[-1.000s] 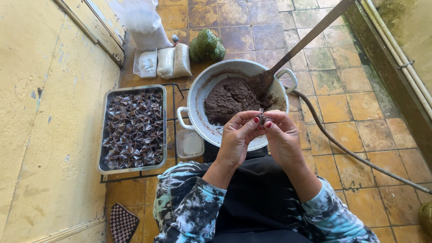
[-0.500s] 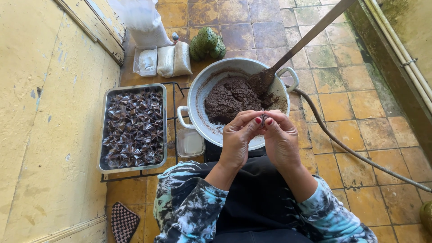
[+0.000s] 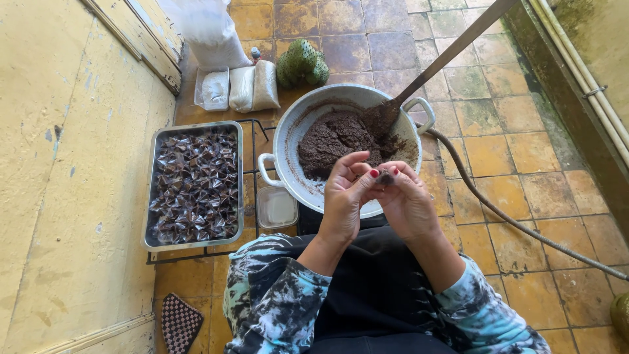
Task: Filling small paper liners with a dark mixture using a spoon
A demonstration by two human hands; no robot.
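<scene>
My left hand (image 3: 343, 200) and my right hand (image 3: 405, 200) meet over the near rim of a large white two-handled pan (image 3: 288, 141). Together their fingertips pinch a small dark wrapped piece (image 3: 384, 177). The pan holds a mound of dark brown paste (image 3: 334, 137), and a long-handled spatula (image 3: 452, 49) leans in it from the upper right. To the left, a metal tray (image 3: 149, 196) is filled with several shiny wrapped pieces (image 3: 194, 187).
A small clear lidded tub (image 3: 277, 208) sits between tray and pan. Plastic bags of white powder (image 3: 241, 86) and a bumpy green fruit (image 3: 303, 62) lie beyond the pan. A hose (image 3: 517, 223) crosses the tiled floor at right. Yellow wall at left; a woven mat (image 3: 180, 321) lies below the tray.
Both hands stay together over the pan's near rim; the fingers have shifted slightly around the small dark piece. Nothing else has moved.
</scene>
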